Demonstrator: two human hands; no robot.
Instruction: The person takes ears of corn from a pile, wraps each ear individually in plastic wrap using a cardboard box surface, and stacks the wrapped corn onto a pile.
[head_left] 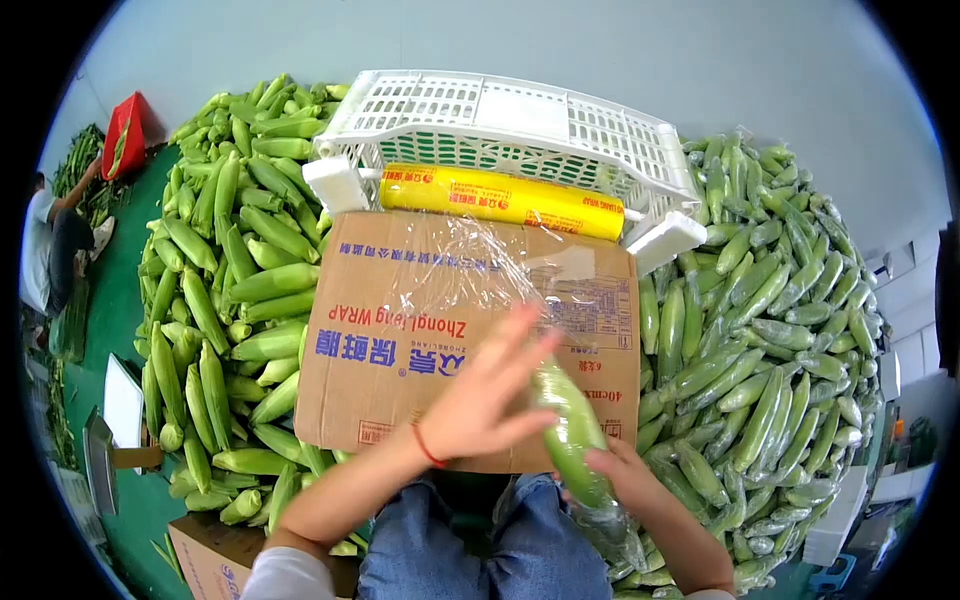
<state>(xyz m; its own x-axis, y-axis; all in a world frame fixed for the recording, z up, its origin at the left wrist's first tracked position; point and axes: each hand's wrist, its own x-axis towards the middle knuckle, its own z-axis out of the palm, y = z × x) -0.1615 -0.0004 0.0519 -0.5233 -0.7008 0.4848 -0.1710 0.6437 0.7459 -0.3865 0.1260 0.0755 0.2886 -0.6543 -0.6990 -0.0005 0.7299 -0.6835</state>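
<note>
A film-wrapped ear of corn (pixel 570 425) in green husk slants over the near right edge of the cardboard box (pixel 400 290). My right hand (pixel 625 475) grips its lower part, where loose film trails below. Beside the upper end, my left hand (pixel 490 385), with a red string on the wrist, has its fingers spread; the fingertips are blurred and the thumb is at the husk. Clear cling film (pixel 480 250) stretches crumpled from the yellow roll (pixel 500 200) toward the corn. That roll sits on a rod in front of the upturned white crate (pixel 520 115).
Unwrapped corn (pixel 270 285) is heaped on the left, and wrapped corn (pixel 760 330) on the right. White foam blocks (pixel 668 240) flank the roll. An open carton (pixel 215 560) stands at lower left. Farther left, another person (pixel 60 240) sits near a red container (pixel 125 135).
</note>
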